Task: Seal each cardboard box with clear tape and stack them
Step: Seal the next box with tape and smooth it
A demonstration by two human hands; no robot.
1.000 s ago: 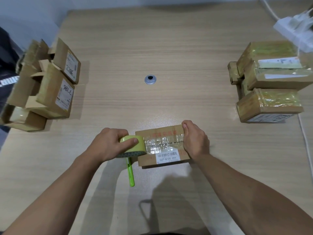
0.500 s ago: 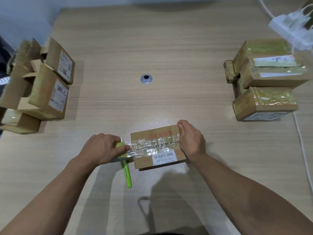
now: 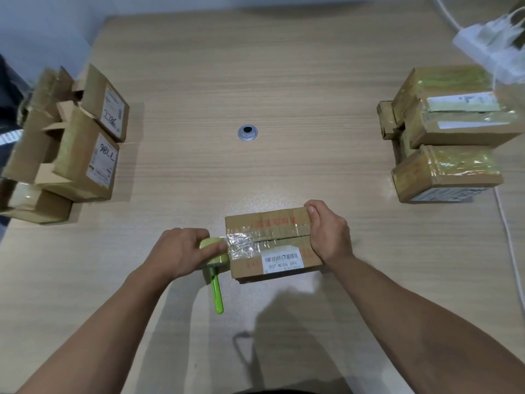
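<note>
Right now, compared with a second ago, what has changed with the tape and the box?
The left hand has drawn the tape dispenser leftward, off the top of the box and just past its left edge, so the clear tape now reaches that edge. The right hand still grips the box's right end. The box, the unsealed pile and the sealed stack have not moved.
</note>
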